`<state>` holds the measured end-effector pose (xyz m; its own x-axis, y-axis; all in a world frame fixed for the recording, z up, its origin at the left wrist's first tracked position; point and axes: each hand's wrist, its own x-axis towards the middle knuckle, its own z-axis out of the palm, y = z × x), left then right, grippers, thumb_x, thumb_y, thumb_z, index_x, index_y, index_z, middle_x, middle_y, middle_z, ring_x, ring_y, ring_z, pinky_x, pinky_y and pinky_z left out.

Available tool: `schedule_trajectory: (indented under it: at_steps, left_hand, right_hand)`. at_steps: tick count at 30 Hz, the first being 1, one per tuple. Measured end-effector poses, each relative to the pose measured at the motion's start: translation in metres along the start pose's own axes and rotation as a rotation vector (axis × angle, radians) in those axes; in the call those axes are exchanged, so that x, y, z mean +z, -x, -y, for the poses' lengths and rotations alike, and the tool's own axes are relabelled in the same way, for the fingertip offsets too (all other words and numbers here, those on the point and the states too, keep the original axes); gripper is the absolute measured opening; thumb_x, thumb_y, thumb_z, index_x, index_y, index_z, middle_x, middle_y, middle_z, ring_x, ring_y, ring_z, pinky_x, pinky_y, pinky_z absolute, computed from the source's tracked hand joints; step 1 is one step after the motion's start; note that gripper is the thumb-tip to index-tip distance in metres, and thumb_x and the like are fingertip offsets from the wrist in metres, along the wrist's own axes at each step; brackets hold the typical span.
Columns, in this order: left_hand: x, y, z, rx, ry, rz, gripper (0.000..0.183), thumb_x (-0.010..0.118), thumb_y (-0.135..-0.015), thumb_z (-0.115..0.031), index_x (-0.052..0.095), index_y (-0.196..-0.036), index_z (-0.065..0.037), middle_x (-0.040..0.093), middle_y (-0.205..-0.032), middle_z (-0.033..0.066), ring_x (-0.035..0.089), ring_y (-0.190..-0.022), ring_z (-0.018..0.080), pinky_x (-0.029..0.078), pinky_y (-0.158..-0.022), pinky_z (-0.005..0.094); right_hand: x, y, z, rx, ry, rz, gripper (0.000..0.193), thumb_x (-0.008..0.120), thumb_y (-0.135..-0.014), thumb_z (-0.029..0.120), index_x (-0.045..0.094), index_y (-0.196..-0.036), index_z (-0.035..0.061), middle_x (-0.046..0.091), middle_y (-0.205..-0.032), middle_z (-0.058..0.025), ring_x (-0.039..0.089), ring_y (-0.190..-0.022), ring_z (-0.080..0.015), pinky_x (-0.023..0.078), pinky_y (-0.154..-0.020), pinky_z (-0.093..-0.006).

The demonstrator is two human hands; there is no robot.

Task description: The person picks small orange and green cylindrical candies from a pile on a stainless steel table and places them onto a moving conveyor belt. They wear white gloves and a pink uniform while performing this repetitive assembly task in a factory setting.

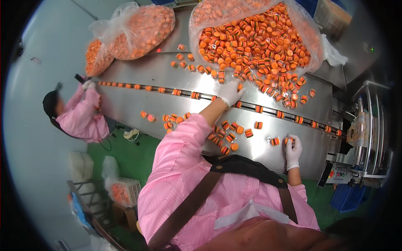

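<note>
White-gloved, my left hand (229, 93) reaches over the slotted conveyor channel (205, 97), its fingers closed on an orange, burger-shaped candy (240, 86). My right hand (294, 151), gloved too, is at the near right of the steel table, with its fingers around another striped candy (289, 140). One wrapped candy (274, 142) lies just left of that hand. Single candies, such as one (258, 109), sit spaced in a row along the channel. A loose cluster (222, 136) lies on the near side, between my hands.
A big open clear bag (255, 42) spills candies at the far side. Filled bags (142, 33) stand far left. The channel runs right into a packing machine (360, 129). A co-worker in pink (83, 113) stands at the table's left end, hands at the channel.
</note>
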<state>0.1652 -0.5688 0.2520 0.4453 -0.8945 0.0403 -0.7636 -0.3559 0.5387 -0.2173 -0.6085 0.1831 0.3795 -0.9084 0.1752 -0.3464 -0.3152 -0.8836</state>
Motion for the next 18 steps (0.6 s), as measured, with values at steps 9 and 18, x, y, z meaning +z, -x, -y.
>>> schedule_trajectory:
  at_steps: [9,18]
  left_hand:
    - [-0.009,0.086,0.025,0.243,0.078,0.322,0.03,0.064,-0.086,-0.031,0.06,-0.101,-0.005,0.062,-0.092,0.019,0.06,-0.088,0.0368,0.048,-0.078,0.0432]
    - [-0.018,0.086,0.001,0.423,-0.063,0.048,0.039,0.07,-0.08,-0.029,0.061,-0.112,-0.009,0.057,-0.114,0.0163,0.053,-0.107,0.0374,0.043,-0.091,0.0428]
  right_hand:
    - [0.002,0.0,-0.009,0.018,-0.082,0.017,0.013,0.061,-0.088,0.006,0.063,-0.1,0.0026,0.059,-0.08,-0.001,0.052,-0.067,-0.0071,0.042,-0.06,-0.0213]
    - [0.002,-0.001,-0.002,0.0,-0.053,-0.012,0.014,0.061,-0.086,0.006,0.063,-0.099,0.0028,0.06,-0.082,-0.0033,0.053,-0.066,-0.0094,0.043,-0.061,-0.0227]
